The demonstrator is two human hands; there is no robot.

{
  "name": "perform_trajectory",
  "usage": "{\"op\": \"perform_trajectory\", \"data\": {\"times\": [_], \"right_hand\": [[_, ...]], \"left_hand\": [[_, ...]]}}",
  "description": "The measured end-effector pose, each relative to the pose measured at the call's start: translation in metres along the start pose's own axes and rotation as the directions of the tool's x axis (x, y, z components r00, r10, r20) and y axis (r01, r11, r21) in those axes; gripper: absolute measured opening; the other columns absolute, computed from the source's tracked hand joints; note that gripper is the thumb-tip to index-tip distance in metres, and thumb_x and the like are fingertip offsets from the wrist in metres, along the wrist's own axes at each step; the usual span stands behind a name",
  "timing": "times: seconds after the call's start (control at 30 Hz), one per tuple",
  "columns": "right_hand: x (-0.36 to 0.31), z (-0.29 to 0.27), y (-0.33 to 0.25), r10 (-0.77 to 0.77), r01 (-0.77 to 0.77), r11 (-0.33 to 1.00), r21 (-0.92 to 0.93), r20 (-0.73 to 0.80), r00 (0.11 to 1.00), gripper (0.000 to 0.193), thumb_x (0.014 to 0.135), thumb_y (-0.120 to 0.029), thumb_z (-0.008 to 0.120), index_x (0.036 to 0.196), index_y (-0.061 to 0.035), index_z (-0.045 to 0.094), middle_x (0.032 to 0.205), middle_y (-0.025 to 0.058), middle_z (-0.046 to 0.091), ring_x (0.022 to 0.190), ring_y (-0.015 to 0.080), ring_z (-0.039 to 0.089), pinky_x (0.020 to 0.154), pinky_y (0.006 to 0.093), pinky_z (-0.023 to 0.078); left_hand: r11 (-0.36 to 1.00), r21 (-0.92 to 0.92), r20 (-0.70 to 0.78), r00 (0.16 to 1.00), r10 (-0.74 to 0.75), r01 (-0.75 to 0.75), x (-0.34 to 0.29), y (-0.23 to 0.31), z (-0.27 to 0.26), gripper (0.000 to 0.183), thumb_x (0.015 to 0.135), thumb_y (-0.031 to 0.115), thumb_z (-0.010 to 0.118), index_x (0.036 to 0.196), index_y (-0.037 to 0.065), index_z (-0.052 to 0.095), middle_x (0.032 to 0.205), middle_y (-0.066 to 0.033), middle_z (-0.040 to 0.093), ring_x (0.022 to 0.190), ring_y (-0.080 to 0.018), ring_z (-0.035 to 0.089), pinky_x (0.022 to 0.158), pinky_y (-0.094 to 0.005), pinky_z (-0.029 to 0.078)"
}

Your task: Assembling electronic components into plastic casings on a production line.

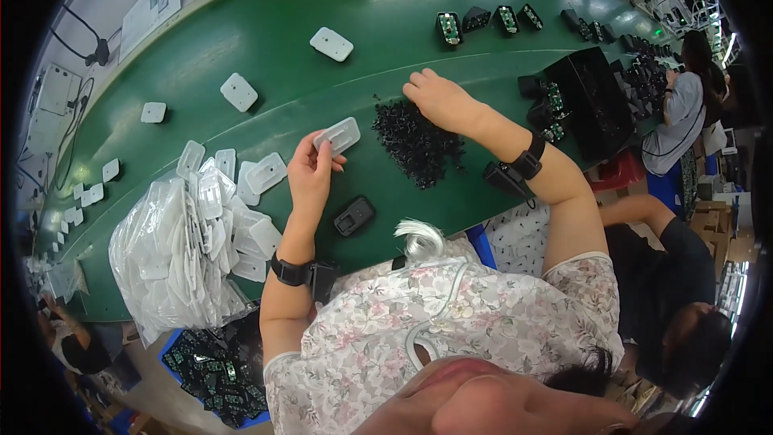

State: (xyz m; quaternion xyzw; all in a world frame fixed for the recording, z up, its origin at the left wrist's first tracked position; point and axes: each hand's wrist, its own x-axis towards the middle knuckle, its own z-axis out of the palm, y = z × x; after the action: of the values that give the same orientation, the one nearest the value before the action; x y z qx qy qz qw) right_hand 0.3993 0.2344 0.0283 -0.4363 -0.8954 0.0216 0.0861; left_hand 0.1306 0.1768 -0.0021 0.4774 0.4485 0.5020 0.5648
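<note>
"white plastic in the left hand (309, 166)?"

"yes, a shallow cover (341, 137), gripped between thumb and fingers, above the table (282, 48) and in from its near edge."

"and the right hand (439, 101)?"

"at the pile of small black parts (415, 147), on the side toward the table's far edge; fingers curled (whether they pinch anything, i can't tell)."

"by the near edge?"

"a black case (354, 217), lying near the left wrist."

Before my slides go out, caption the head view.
Left hand holds a pale plastic piece; right hand at small black parts.
</note>
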Motion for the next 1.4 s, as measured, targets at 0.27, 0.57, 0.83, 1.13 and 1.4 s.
{"op": "perform_trajectory", "data": {"times": [0.27, 0.57, 0.83, 1.13, 1.4], "right_hand": [[-0.011, -0.012, 0.007, 0.106, -0.104, 0.994, 0.033, -0.06, 0.992, 0.014, 0.073, -0.001, 0.062, 0.082, -0.0034, 0.052, 0.085, 0.0104, 0.049, 0.086, 0.0293, 0.05, 0.072, 0.0388, 0.046], [-0.008, -0.043, -0.05, 0.507, -0.284, 0.689, 0.667, -0.163, 0.846, 0.006, 0.08, -0.002, 0.063, 0.082, 0.0003, 0.058, 0.082, 0.0049, 0.059, 0.074, 0.0129, 0.059, 0.066, 0.0267, 0.048], [0.011, -0.019, -0.122, 0.428, -0.105, 0.3, 0.948, -0.036, 0.903, 0.008, 0.086, -0.006, 0.064, 0.09, -0.0009, 0.06, 0.084, 0.0016, 0.06, 0.077, 0.0061, 0.057, 0.069, 0.0204, 0.047], [0.009, -0.009, -0.121, 0.409, -0.148, 0.084, 0.985, 0.101, 0.907, 0.007, 0.087, -0.006, 0.062, 0.089, 0.0007, 0.062, 0.087, 0.0018, 0.062, 0.078, 0.0071, 0.058, 0.068, 0.0218, 0.047], [0.007, -0.013, -0.124, 0.368, -0.048, 0.582, 0.812, -0.211, 0.906, 0.006, 0.081, -0.001, 0.064, 0.086, -0.001, 0.061, 0.078, 0.003, 0.056, 0.066, 0.0089, 0.054, 0.055, 0.0225, 0.04]], "left_hand": [[0.989, 0.132, -0.038, 0.997, 0.065, -0.059, -0.002, 0.003, 0.001, 0.021, 0.092, 0.006, 0.05, 0.11, -0.004, 0.055, 0.086, -0.008, 0.062, 0.066, -0.0102, 0.061, 0.055, -0.0209, 0.048], [0.97, 0.207, -0.098, 0.984, 0.149, -0.127, -0.008, 0.025, 0.012, 0.022, 0.09, -0.001, 0.051, 0.111, -0.001, 0.058, 0.081, -0.0057, 0.058, 0.06, -0.0091, 0.058, 0.049, -0.0207, 0.046], [0.908, 0.25, 0.016, 0.94, 0.342, -0.335, -0.02, 0.031, 0.014, 0.022, 0.086, -0.005, 0.056, 0.106, 0.002, 0.061, 0.075, -0.0054, 0.055, 0.058, -0.01, 0.056, 0.047, -0.0212, 0.046], [0.798, 0.457, 0.1, 0.914, 0.393, -0.393, -0.022, 0.037, 0.012, 0.03, 0.078, -0.014, 0.049, 0.1, 0.002, 0.063, 0.077, -0.0096, 0.059, 0.059, -0.0167, 0.061, 0.05, -0.0252, 0.051], [0.807, 0.419, 0.118, 0.906, 0.406, -0.416, -0.023, 0.029, 0.013, 0.022, 0.085, -0.006, 0.054, 0.103, 0.003, 0.062, 0.078, -0.0087, 0.059, 0.059, -0.0141, 0.06, 0.049, -0.024, 0.05]]}}
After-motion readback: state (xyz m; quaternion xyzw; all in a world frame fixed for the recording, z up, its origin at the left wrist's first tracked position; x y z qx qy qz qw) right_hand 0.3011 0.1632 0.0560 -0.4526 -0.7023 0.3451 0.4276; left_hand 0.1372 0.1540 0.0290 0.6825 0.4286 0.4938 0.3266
